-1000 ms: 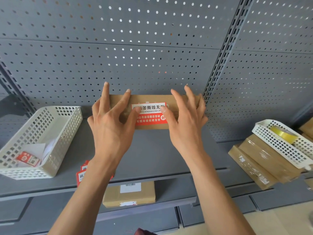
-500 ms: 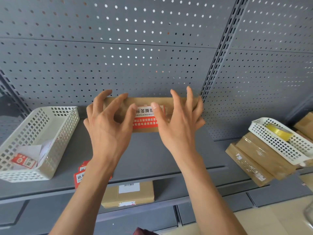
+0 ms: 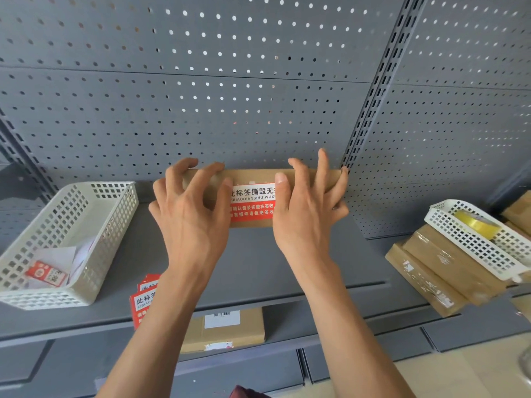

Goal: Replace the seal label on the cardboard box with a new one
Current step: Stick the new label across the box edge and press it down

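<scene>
Our left hand (image 3: 189, 222) and right hand (image 3: 304, 214) clamped on the flat brown cardboard box (image 3: 253, 177), thumbs flanking its red-and-white seal label (image 3: 252, 203), white perforated plastic basket (image 3: 86, 225) at nine o'clock

box (image 3: 253, 176) on shelf (image 3: 258, 268), basket (image 3: 66, 225) left

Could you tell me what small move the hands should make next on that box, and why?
Probably run both thumbs outward along the seal label to press its ends flat. The red and white label already lies across the cardboard box on the shelf, with the left hand and right hand at its two ends, fingers curled over the box top.
</scene>
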Demonstrator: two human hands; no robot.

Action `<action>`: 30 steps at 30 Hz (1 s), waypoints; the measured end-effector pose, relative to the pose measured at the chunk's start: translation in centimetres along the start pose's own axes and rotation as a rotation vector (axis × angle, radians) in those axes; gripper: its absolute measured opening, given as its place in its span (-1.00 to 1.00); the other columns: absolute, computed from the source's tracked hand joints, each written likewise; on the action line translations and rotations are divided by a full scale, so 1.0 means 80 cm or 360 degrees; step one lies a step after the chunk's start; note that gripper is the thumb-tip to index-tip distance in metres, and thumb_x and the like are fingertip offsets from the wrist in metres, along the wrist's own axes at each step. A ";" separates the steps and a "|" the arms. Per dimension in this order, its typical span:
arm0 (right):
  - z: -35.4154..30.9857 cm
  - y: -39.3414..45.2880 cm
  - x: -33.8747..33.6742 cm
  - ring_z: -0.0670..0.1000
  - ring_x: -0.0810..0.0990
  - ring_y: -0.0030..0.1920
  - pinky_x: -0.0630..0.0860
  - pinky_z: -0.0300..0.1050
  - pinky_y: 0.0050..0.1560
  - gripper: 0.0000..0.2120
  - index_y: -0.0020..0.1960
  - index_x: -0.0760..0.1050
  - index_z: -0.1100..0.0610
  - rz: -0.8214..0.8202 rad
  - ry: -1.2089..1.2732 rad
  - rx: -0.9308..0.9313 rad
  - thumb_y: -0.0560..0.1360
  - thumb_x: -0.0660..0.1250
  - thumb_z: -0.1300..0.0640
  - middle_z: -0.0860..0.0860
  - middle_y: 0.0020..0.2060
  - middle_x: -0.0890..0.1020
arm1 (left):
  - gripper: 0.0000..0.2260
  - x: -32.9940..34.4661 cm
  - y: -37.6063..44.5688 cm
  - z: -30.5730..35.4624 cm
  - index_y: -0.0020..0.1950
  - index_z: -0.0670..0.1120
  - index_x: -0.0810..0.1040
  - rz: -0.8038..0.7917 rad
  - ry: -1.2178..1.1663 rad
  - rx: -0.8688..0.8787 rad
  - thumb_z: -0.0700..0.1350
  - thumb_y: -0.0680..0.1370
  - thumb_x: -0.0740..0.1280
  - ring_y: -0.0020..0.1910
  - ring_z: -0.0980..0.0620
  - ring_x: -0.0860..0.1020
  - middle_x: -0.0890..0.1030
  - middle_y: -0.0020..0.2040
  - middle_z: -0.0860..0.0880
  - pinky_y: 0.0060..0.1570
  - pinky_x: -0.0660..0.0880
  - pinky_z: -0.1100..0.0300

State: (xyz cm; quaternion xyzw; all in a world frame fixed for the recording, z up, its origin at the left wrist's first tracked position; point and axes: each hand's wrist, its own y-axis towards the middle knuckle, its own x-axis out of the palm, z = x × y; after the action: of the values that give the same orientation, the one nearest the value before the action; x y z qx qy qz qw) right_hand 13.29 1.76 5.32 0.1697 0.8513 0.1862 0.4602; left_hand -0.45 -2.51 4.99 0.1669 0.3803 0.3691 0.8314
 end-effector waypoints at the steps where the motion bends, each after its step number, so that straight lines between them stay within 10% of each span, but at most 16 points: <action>1: 0.001 0.001 -0.001 0.25 -0.09 0.61 0.18 0.30 0.28 -0.60 0.44 0.38 -0.09 -0.0010 0.0005 -0.0001 0.68 0.03 -0.15 -0.04 0.63 0.04 | -0.75 0.000 0.000 -0.001 0.24 0.16 0.62 0.0009 -0.0011 0.0005 0.13 0.60 0.30 0.28 -0.10 0.39 0.47 0.35 0.01 0.14 0.30 -0.01; 15: 0.022 0.005 -0.025 0.20 0.05 0.55 0.20 0.29 0.32 -0.57 0.49 0.33 -0.13 -0.0153 0.0187 -0.0163 0.65 0.17 -0.14 -0.08 0.63 0.07 | -0.63 -0.016 0.001 -0.012 0.39 0.17 0.55 -0.0168 -0.0035 0.0142 0.10 0.59 0.26 0.37 -0.19 0.35 0.36 0.53 -0.01 0.26 0.21 0.01; 30: 0.042 0.005 -0.055 0.09 -0.30 0.62 0.00 0.33 0.50 -0.14 0.59 0.06 -0.25 -0.0577 0.0224 -0.0306 0.43 0.43 -0.27 -0.23 0.62 -0.12 | -0.25 -0.027 -0.004 -0.022 0.52 0.15 0.41 -0.0378 0.0074 0.0356 0.31 0.36 0.46 0.42 -0.22 0.27 0.14 0.65 0.00 0.33 0.27 -0.18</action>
State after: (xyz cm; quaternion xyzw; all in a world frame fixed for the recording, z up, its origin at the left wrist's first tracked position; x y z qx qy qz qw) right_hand 18.45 0.60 6.96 -0.0443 0.8762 0.1922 0.4398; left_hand -2.59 -4.32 4.79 0.2037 0.4551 0.2274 0.8364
